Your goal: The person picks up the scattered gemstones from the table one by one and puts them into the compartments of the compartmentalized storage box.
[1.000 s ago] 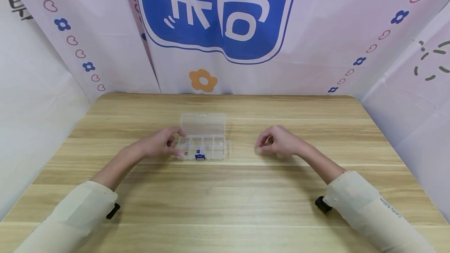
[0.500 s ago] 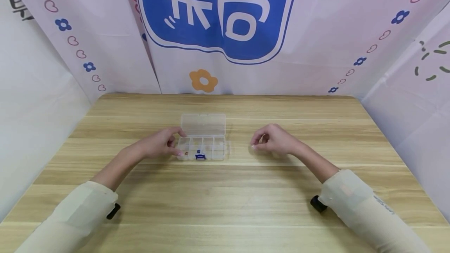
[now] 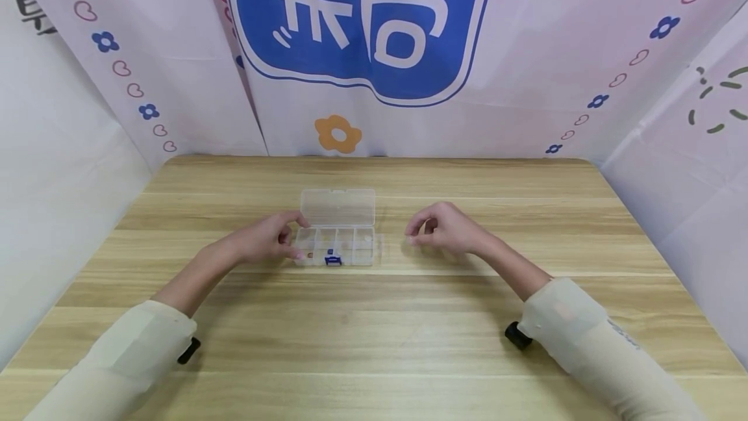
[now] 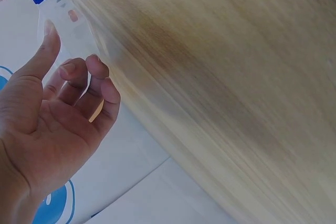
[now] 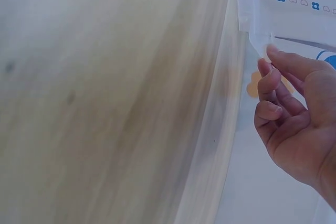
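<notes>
A clear plastic compartment box [image 3: 363,258] stands on the table with its lid [image 3: 337,208] raised at the back. My left hand [image 3: 265,236] holds the box's left end, thumb at the front corner and index finger at the back. A blue latch [image 3: 333,260] shows on the front, and a small reddish piece [image 4: 73,15] lies near my left thumb. To the right of the box, my right hand [image 3: 447,229] pinches a tiny clear piece [image 5: 268,56] between thumb and index finger. Its exact kind is too small to tell.
The wooden table [image 3: 374,330] extends around the box on all sides. White printed cloth [image 3: 526,70] hangs behind it and at both sides. A faint clear strip [image 3: 380,245] shows at the box's right end. Black wrist devices [image 3: 517,335] sit under both sleeves.
My right hand has moved left toward the box, its fingertips still pinched. My left hand and the box have stayed in place.
</notes>
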